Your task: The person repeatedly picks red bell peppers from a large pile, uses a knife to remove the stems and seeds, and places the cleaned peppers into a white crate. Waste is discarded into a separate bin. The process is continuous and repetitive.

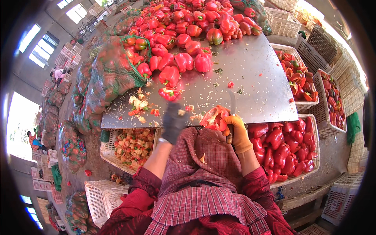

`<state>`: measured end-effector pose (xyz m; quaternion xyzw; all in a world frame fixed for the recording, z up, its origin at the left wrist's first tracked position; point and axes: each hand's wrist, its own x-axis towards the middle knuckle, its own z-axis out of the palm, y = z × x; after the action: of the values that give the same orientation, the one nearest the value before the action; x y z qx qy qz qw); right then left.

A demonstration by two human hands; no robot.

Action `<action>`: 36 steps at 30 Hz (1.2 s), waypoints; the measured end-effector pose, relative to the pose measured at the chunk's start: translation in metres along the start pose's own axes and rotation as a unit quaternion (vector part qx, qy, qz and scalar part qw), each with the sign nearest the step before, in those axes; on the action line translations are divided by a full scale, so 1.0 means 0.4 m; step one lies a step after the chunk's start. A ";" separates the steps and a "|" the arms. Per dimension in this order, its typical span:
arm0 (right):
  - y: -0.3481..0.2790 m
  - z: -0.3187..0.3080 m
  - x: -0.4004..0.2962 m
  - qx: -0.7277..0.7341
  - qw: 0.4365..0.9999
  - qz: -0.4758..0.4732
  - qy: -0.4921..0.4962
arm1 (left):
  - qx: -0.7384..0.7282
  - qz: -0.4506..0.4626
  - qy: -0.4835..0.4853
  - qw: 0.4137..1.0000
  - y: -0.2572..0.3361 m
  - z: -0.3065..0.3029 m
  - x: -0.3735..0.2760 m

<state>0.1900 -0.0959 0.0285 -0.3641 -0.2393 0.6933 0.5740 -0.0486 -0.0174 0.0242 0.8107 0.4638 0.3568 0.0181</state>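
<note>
My right hand [237, 133], in an orange glove, holds a knife [232, 102] by its wooden handle, blade pointing away from me, together with a cut-open red bell pepper [214, 118] whose hollow inside shows. My left hand [175, 120], in a dark glove, is blurred over the near edge of the metal table [252, 88]; a small pale piece shows at it, and its fingers are not clear. Just beyond it lies a red pepper with its inner side showing [169, 93]. Whole red peppers [184, 62] are heaped farther back. Pepper cores [138, 103] and seeds lie at the left.
A green mesh sack of peppers [108, 73] leans at the table's left. Below the near edge stand a crate of cores [111, 157] at left and a crate of red peppers [315, 141] at right. More filled crates [312, 75] stand on the right.
</note>
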 end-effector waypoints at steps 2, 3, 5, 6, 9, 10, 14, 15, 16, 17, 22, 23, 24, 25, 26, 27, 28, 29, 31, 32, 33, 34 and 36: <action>-0.005 -0.021 -0.024 0.040 0.998 -0.039 -0.034 | 0.175 -0.166 -0.115 0.964 -0.133 -0.044 -0.017; -0.025 -0.013 -0.043 0.038 0.997 -0.057 -0.020 | 0.299 -0.183 -0.176 0.920 -0.130 -0.066 -0.018; -0.048 0.009 -0.072 0.040 0.995 -0.088 0.000 | 0.172 -0.062 -0.073 0.981 -0.086 -0.082 0.002; -0.039 0.027 -0.072 0.073 0.993 -0.093 -0.024 | 0.058 -0.032 -0.058 0.996 -0.013 -0.077 0.022; -0.006 0.067 -0.041 0.004 0.990 -0.127 -0.067 | -0.112 -0.044 -0.207 0.971 0.170 -0.050 0.022; -0.008 0.061 -0.031 -0.014 0.991 -0.115 -0.065 | -0.114 -0.009 -0.190 0.975 0.163 -0.010 0.027; -0.044 0.005 -0.073 -0.190 0.980 -0.060 0.020 | -0.184 -0.008 -0.232 0.955 0.194 0.062 0.020; -0.076 0.006 -0.115 -0.152 0.987 -0.051 0.032 | -0.163 0.046 -0.225 0.960 0.195 0.058 0.022; -0.102 -0.013 -0.157 -0.115 0.991 -0.041 0.050 | -0.147 0.100 -0.219 0.960 0.198 0.063 0.026; -0.089 -0.069 -0.168 -0.052 0.995 -0.059 0.065 | -0.129 0.152 -0.211 0.957 0.195 0.067 0.028; -0.252 -0.321 -0.408 -0.256 0.893 -0.230 0.290 | 0.108 -0.023 -0.276 0.955 -0.099 -0.042 0.007; -0.269 -0.395 -0.444 -0.553 0.699 -0.198 0.408 | 0.189 -0.048 -0.279 0.940 -0.121 -0.073 -0.014; -0.238 -0.520 -0.464 -0.653 0.585 -0.163 0.452 | 0.167 -0.069 -0.290 0.940 -0.143 -0.082 -0.030; -0.199 -0.629 -0.474 -0.680 0.541 -0.136 0.475 | 0.155 -0.088 -0.281 0.943 -0.159 -0.099 -0.036; -0.150 -0.730 -0.488 -0.665 0.559 -0.108 0.484 | 0.151 -0.103 -0.262 0.947 -0.157 -0.103 -0.043; -0.100 -0.832 -0.483 -0.631 0.593 -0.087 0.494 | 0.161 -0.115 -0.240 0.950 -0.144 -0.114 -0.049; -0.053 -0.912 -0.513 -0.582 0.627 -0.063 0.514 | 0.167 -0.115 -0.231 0.952 -0.130 -0.089 -0.024; -0.007 -0.964 -0.501 -0.526 0.664 -0.050 0.529 | 0.181 -0.105 -0.227 0.951 -0.117 -0.104 0.030; 0.041 -1.019 -0.501 -0.453 0.709 -0.027 0.539 | 0.180 -0.111 -0.204 0.956 -0.112 -0.118 0.080; 0.032 -1.035 -0.495 -0.448 0.719 -0.036 0.529 | 0.182 -0.097 -0.141 0.968 -0.163 -0.103 0.084; 0.021 -1.041 -0.497 -0.444 0.724 -0.040 0.526 | 0.205 -0.123 -0.120 0.964 -0.181 -0.097 0.106; 0.012 -1.027 -0.505 -0.439 0.715 -0.036 0.543 | 0.153 -0.134 -0.118 0.972 -0.209 -0.074 0.135; -0.018 -0.985 -0.511 -0.425 0.702 -0.038 0.571 | 0.095 -0.125 -0.142 0.977 -0.224 -0.016 0.179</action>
<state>0.5171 -0.3267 -0.1636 -0.8859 -0.1489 0.1554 0.4110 -0.0959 0.0864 0.0371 0.7866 0.5862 0.1873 0.0507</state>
